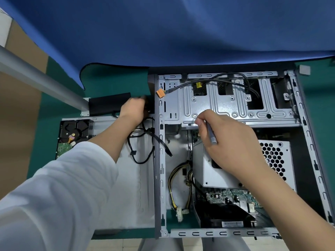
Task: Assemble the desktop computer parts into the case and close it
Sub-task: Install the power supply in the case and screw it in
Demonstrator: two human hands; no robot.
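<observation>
The open grey computer case lies flat on the green table. Inside it sit the metal drive cage, a grey power supply and a green motherboard. My right hand pinches a thin grey tool over the front edge of the drive cage. My left hand grips a black part against the outer left wall of the case; what that part is stays unclear. Black cables trail from under the left hand.
A hard drive and the grey side panel lie left of the case. A black slim drive sits behind them. An orange connector hangs off the cage. Yellow-black power wires lie loose inside. Blue cloth covers the table's back.
</observation>
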